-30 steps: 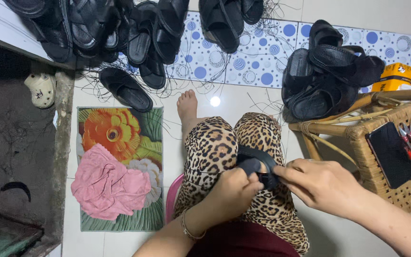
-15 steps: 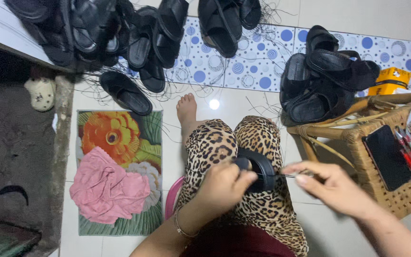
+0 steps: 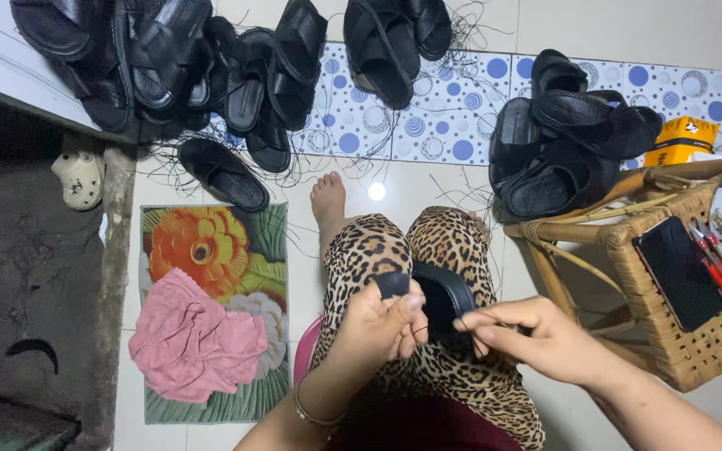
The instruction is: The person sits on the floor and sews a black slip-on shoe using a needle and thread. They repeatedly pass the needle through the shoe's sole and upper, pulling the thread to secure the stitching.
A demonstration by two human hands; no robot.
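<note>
1. My left hand (image 3: 382, 321) is closed around a black sandal (image 3: 440, 296), thumb and fingers pinching its strap end up so the edge faces me. The sandal rests over my lap, on the leopard-print trousers (image 3: 394, 250), which steadies it and keeps it close to my eyes.

2. My right hand (image 3: 536, 334) is pinched shut at the fingertips, just beside the sandal's edge. It seems to grip something very thin, perhaps a thread or needle, but it is too fine for me to tell which.

3. Both hands meet at the same spot on the sandal, one holding it firm and the other working at it.

4. A pile of black sandals (image 3: 211, 67) lies ahead on the floor, well apart from my hands, with loose dark threads strewn about it. A smaller stack (image 3: 570, 142) sits to my right, near the wicker stool (image 3: 695, 334), within easy reach.

5. On the stool lie a dark phone (image 3: 674, 271) and a red-handled tool (image 3: 716, 267), kept up off the floor and close to my right arm.

6. To my left, a pink cloth (image 3: 198, 342) lies bunched on a flowered mat (image 3: 211, 250).
</note>
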